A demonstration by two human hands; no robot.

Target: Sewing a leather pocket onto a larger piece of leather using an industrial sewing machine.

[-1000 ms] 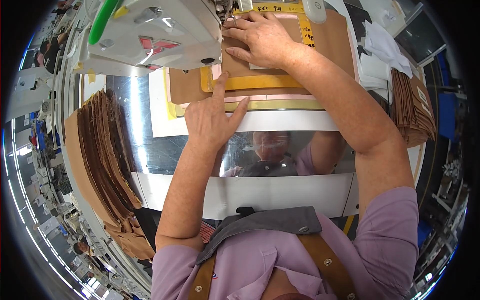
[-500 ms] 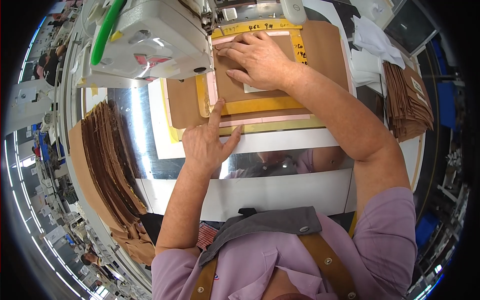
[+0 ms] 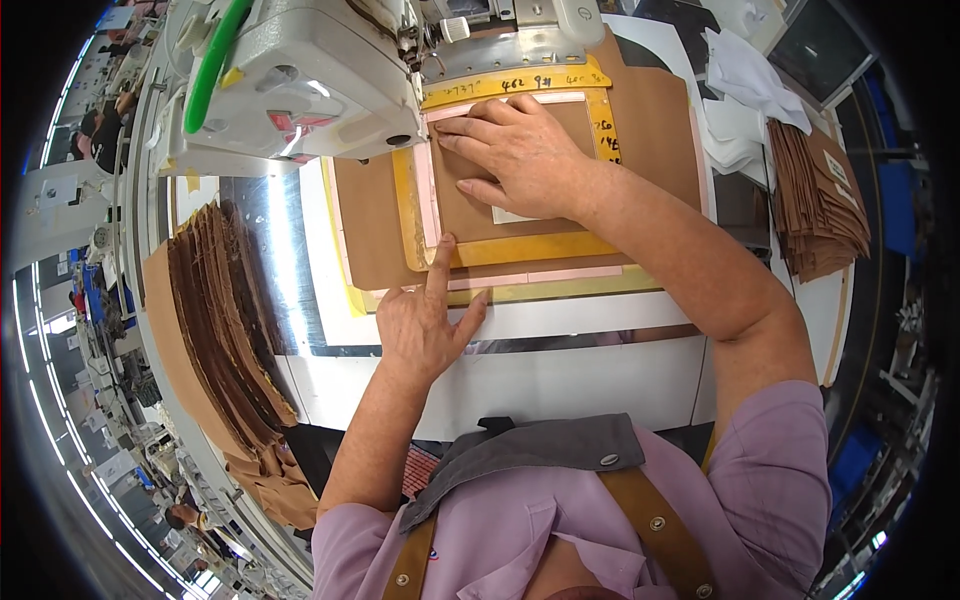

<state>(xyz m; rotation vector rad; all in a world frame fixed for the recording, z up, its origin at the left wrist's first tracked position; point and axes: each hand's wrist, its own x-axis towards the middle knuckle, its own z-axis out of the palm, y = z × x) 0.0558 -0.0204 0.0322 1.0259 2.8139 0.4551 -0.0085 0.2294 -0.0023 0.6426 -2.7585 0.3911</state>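
Observation:
A brown fabric panel [image 3: 660, 150] lies under a yellow clamp frame [image 3: 540, 249] beside the sewing machine head [image 3: 310, 85]. Inside the frame, a smaller brown piece [image 3: 470, 215] with a white label [image 3: 508, 215] lies flat. My right hand [image 3: 525, 155] rests on this piece with fingers stretched toward the needle area. At the frame's near left corner, my left hand [image 3: 425, 320] touches with its extended index finger, thumb held apart. Neither hand grips anything. Pink strips [image 3: 427, 195] line the frame's inner edge.
To the left stands a stack of brown fabric pieces [image 3: 215, 320]. Another brown stack [image 3: 815, 200] lies at the right, next to crumpled white cloth [image 3: 755, 80]. A green tube [image 3: 215, 65] runs over the machine. White board [image 3: 500, 390] borders the near edge.
The yellow frame and the brown panel have slid toward me, more of the metal bracket now showing behind. Both hands have moved along with them, keeping their places.

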